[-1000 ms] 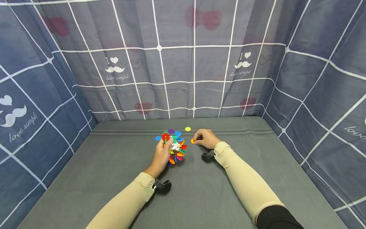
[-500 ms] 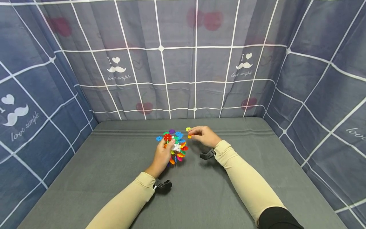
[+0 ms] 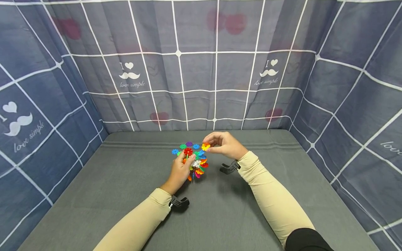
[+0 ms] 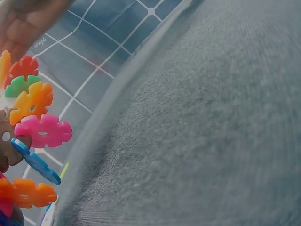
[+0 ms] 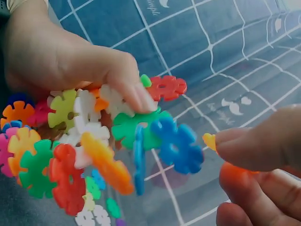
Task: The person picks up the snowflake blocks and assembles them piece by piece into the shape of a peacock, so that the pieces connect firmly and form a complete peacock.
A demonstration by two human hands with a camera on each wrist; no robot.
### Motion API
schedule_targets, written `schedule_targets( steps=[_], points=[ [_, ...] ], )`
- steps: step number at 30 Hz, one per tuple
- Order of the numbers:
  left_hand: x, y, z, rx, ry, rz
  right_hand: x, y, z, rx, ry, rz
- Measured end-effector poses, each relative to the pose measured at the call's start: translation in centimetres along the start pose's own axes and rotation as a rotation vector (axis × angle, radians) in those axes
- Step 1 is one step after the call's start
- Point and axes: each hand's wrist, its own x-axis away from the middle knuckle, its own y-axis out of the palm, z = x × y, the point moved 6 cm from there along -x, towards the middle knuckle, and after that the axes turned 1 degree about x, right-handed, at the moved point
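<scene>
My left hand (image 3: 179,174) grips a ball-like cluster of interlocked plastic snowflake discs (image 3: 197,164), its thumb pressing near a green disc (image 5: 136,127) in the right wrist view. White, red, orange, blue and pink discs stick out around it. The right hand (image 3: 229,144) pinches a yellow-orange snowflake disc (image 3: 205,146) between thumb and fingers, just right of the cluster. In the right wrist view, that disc is mostly hidden by the thumb and sits apart from the cluster's blue disc (image 5: 178,145). The left wrist view catches only the cluster's outer discs (image 4: 44,131).
Several loose discs, among them a purple one (image 3: 189,144), a green one (image 3: 183,146) and a blue one (image 3: 175,151), appear to lie behind the cluster on the grey cloth-covered table (image 3: 201,216). Checked curtains (image 3: 201,76) enclose the back and sides.
The right hand has shifted left, carrying the yellow-orange disc closer to the cluster. The loose yellow disc seen earlier is now out of sight. The left hand and cluster have moved slightly right.
</scene>
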Motion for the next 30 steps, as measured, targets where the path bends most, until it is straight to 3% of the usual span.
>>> schedule_targets(
  steps=[7, 15, 25, 30],
  points=[
    [0.0, 0.1, 0.4, -0.067, 0.069, -0.031, -0.1, 0.8, -1.2, 0.145, 0.001, -0.022],
    [0.1, 0.3, 1.0, -0.109, 0.123, -0.036, 0.0, 1.5, -1.0, 0.155, 0.000, -0.038],
    [0.1, 0.3, 1.4, -0.235, 0.227, -0.021, -0.2, 2.1, -1.6, 0.266, -0.005, -0.078],
    [0.3, 0.4, 1.5, -0.236, 0.255, -0.014, -0.3, 2.4, -2.2, 0.360, -0.028, -0.091]
  ],
)
